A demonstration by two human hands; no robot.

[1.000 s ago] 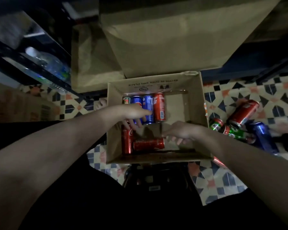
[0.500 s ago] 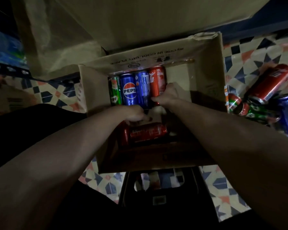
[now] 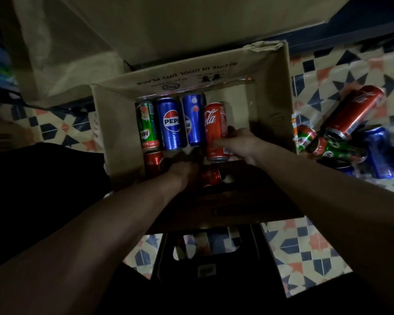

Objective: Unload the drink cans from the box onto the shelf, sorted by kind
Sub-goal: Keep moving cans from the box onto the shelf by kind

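An open cardboard box (image 3: pixel 271 105) sits on the tiled floor in front of me. Along its far side lie a green Milo can (image 3: pixel 147 125), two blue Pepsi cans (image 3: pixel 171 123) and a red Coca-Cola can (image 3: pixel 215 130). My right hand (image 3: pixel 239 145) grips that red Coca-Cola can from its right side. My left hand (image 3: pixel 182 171) reaches down onto a red can (image 3: pixel 210 176) lying crosswise near the box's front; its fingers are hidden in shadow. Another red can (image 3: pixel 152 161) lies at the front left.
Outside the box on the right, loose cans lie on the floor: a red Coca-Cola can (image 3: pixel 353 112), a blue can (image 3: pixel 381 153) and green cans (image 3: pixel 334 151). A dark plastic stool (image 3: pixel 205 253) stands below the box. The raised box flaps (image 3: pixel 168 30) fill the top.
The view has closed in on the box. My right hand has wrapped round the red Coca-Cola can and pulled it slightly toward me. My left hand stays low on the crosswise red can.
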